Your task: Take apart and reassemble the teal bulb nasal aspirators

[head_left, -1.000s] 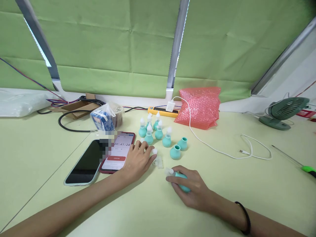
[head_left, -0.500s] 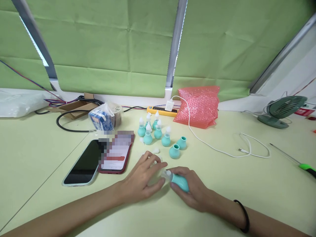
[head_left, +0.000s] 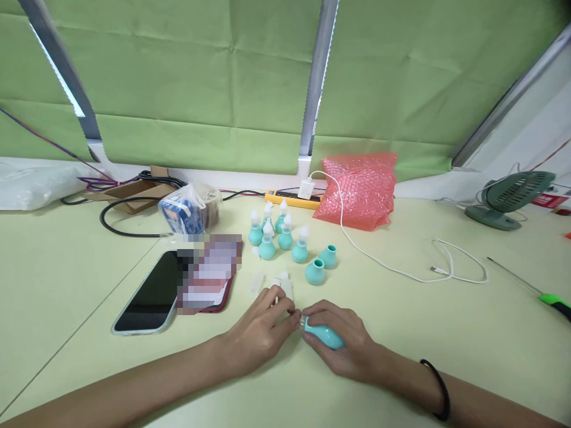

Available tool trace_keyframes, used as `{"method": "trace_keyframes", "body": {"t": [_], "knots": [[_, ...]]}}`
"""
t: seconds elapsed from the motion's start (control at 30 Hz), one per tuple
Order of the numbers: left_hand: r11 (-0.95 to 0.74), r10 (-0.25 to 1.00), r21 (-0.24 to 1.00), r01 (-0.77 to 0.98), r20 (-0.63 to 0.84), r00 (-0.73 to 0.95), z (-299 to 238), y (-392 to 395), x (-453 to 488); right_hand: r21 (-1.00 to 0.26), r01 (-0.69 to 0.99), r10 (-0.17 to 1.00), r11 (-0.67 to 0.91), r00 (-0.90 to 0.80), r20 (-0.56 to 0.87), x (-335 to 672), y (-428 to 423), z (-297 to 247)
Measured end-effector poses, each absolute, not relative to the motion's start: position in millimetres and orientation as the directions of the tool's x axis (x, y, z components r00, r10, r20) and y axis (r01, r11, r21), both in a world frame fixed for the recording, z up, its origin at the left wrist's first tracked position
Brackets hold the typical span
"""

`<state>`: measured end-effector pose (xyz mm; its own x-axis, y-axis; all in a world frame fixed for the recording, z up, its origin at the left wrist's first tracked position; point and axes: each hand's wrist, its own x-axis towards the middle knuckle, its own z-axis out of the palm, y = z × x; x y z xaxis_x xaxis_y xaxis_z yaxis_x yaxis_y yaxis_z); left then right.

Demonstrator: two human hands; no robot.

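My right hand point(head_left: 343, 342) is wrapped round a teal rubber bulb point(head_left: 325, 336) lying on its side on the table. My left hand point(head_left: 261, 330) pinches a small clear tip at the bulb's mouth point(head_left: 300, 321); the tip is mostly hidden by my fingers. Loose clear tips point(head_left: 281, 282) lie just beyond my left hand. Farther back stands a group of several teal bulbs with white tips point(head_left: 276, 235), and two open teal bulbs without tips point(head_left: 321, 264).
Two phones point(head_left: 178, 288) lie to the left. A wrapped blue package point(head_left: 187, 213), a cardboard tray point(head_left: 129, 196), cables, a yellow power strip point(head_left: 292, 199) and pink bubble wrap point(head_left: 361, 187) line the back. A white cable point(head_left: 423, 267), green fan point(head_left: 513, 199) and screwdriver point(head_left: 535, 291) are on the right.
My left hand left the loose tips by the phone and came back to the bulb's mouth with a tip. My right hand kept its hold on the bulb.
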<state>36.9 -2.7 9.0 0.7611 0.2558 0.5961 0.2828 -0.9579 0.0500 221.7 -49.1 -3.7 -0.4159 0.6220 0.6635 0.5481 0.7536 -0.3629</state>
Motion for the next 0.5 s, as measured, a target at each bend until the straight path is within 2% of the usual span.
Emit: {"method": "trace_keyframes", "body": {"t": [0.2, 0.5], "knots": [[-0.972, 0.217, 0.065, 0.227, 0.621, 0.753, 8.5, -2.0, 39.8, -0.302, 0.583, 0.598, 0.754, -0.419, 0.683, 221.0, -50.3, -5.6], [-0.968, 0.248, 0.144, 0.204, 0.473, 0.845, 20.5, -1.1, 38.9, -0.188, 0.623, 0.564, 0.759, -0.486, 0.668, 221.3, -52.1, -4.2]]}}
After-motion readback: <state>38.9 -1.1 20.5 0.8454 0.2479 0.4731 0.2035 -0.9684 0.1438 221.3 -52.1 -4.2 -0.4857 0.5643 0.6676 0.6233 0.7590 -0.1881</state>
